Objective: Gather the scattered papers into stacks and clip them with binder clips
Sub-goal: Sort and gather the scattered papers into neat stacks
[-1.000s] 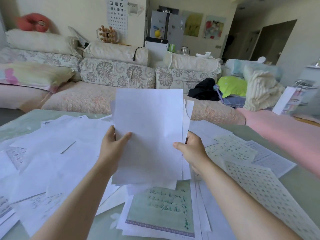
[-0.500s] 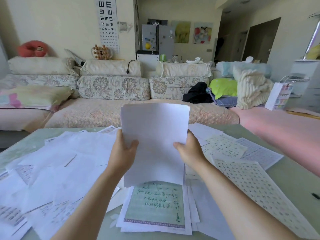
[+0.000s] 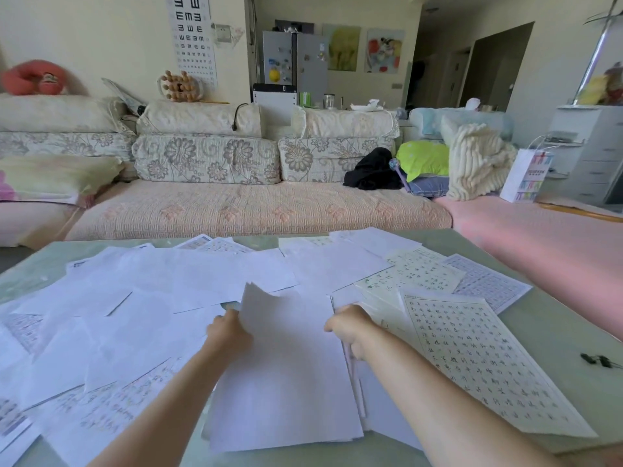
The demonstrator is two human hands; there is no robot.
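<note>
Down on the table (image 3: 556, 332), our left hand (image 3: 229, 335) and right hand (image 3: 350, 328) pinch side edges of the stack (image 3: 286, 372) amid scattered papers (image 3: 135, 315); binder clips (image 3: 598, 359) lie far right; inside the paper bag (image 3: 526, 175) we can't see.

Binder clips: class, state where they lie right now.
Head view: the binder clips lie on the table near its right edge, just right of the character-printed sheet.
</note>
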